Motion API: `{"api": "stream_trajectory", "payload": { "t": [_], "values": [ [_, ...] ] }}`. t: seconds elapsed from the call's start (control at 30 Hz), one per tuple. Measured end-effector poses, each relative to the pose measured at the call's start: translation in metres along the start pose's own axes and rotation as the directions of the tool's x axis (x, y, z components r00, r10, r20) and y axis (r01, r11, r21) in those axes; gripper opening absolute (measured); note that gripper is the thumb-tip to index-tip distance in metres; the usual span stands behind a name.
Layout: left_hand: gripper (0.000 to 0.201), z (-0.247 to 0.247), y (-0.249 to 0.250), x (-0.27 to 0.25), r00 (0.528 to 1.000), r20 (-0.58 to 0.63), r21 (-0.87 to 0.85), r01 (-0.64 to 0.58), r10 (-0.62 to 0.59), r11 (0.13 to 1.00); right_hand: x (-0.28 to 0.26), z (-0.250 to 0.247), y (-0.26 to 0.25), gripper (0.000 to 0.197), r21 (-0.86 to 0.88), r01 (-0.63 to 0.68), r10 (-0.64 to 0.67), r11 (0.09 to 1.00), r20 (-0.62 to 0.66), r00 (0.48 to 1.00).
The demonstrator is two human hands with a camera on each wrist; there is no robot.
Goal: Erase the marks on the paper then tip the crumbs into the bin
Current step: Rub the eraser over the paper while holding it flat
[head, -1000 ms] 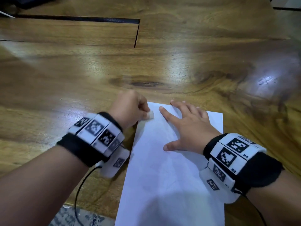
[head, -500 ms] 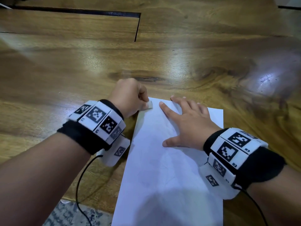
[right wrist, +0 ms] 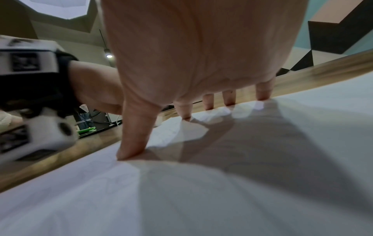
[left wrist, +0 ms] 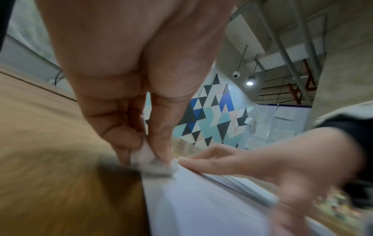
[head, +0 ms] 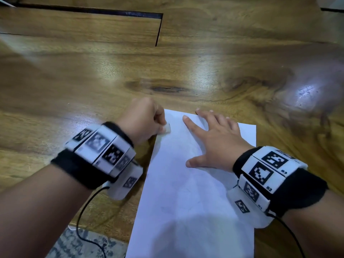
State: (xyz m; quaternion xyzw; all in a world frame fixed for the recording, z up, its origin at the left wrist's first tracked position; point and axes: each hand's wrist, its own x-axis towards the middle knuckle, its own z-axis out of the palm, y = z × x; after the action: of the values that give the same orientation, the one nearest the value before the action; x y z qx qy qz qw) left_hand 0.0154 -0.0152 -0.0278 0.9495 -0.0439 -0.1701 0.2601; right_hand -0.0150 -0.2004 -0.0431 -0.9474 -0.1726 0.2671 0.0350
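A glossy wooden surface with dark grain knots reflects overhead light. Beyond it, a wall mural of blue, black, white and pink triangles rises toward a hanging lamp and grey ceiling beams.

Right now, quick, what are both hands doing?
Left hand: fingers curled, pinching a small white eraser at the paper's far left corner.
Right hand: open, fingers spread flat, pressing the paper down.

left hand pinching white eraser on paper; right hand spread flat on sheet, wooden table
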Motion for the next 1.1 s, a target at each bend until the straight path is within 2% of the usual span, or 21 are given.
{"api": "stream_trajectory", "payload": {
  "t": [0.1, 0.27, 0.4, 0.53, 0.6, 0.67, 0.77, 0.8, 0.83, 0.93, 1.0, 1.1],
  "values": [
    [0.015, 0.009, -0.009, -0.027, 0.997, 0.08, 0.009, -0.002, 0.001, 1.0, 0.001, 0.001, 0.001, 0.107, 0.008, 0.003, -0.003, 1.0, 0.003, 1.0],
    [0.014, 0.013, -0.009, -0.033, 0.999, 0.029, 0.032, -0.017, 0.016, 0.999, 0.0, 0.002, 0.002, 0.106, 0.041, 0.019, -0.018, 0.999, -0.021, 1.0],
    [0.012, 0.002, 0.005, -0.017, 0.99, 0.139, 0.093, -0.018, 0.005, 0.996, -0.003, 0.002, 0.003, 0.105, 0.087, 0.04, -0.035, 0.995, -0.058, 0.998],
    [0.005, -0.001, 0.027, 0.016, 0.998, -0.049, 0.046, -0.037, 0.039, 0.998, -0.003, 0.002, 0.003, 0.106, 0.092, 0.033, -0.028, 0.995, -0.053, 0.998],
    [0.004, 0.004, 0.028, 0.02, 0.994, -0.092, 0.064, -0.044, 0.05, 0.997, -0.002, 0.002, 0.003, 0.106, 0.089, 0.036, -0.03, 0.995, -0.058, 0.998],
    [0.011, 0.009, 0.021, 0.008, 0.997, -0.037, 0.029, -0.064, 0.065, 0.997, -0.002, 0.002, 0.004, 0.106, 0.086, 0.035, -0.03, 0.996, -0.057, 0.998],
    [0.017, 0.013, 0.01, -0.014, 0.974, 0.213, 0.041, -0.089, 0.078, 0.995, -0.001, 0.003, 0.004, 0.106, 0.083, 0.036, -0.032, 0.996, -0.056, 0.998],
    [0.015, 0.013, 0.009, -0.014, 0.969, 0.238, 0.036, -0.081, 0.071, 0.996, -0.001, 0.003, 0.004, 0.106, 0.081, 0.036, -0.032, 0.996, -0.055, 0.998],
    [0.014, 0.011, 0.011, -0.009, 0.976, 0.209, 0.018, -0.066, 0.061, 0.998, -0.001, 0.003, 0.004, 0.106, 0.077, 0.037, -0.033, 0.996, -0.057, 0.998],
    [0.009, 0.005, 0.02, 0.02, 0.997, -0.019, 0.004, -0.077, 0.077, 0.997, -0.001, 0.004, 0.004, 0.106, 0.076, 0.035, -0.03, 0.996, -0.061, 0.998],
    [0.007, 0.007, 0.024, 0.024, 0.994, -0.066, 0.012, -0.087, 0.088, 0.996, 0.0, 0.004, 0.004, 0.107, 0.071, 0.034, -0.03, 0.997, -0.061, 0.998],
    [0.021, 0.014, 0.018, -0.006, 0.986, 0.122, 0.077, -0.123, 0.113, 0.989, 0.0, 0.004, 0.004, 0.107, 0.068, 0.035, -0.031, 0.997, -0.061, 0.998]
  ]
}}
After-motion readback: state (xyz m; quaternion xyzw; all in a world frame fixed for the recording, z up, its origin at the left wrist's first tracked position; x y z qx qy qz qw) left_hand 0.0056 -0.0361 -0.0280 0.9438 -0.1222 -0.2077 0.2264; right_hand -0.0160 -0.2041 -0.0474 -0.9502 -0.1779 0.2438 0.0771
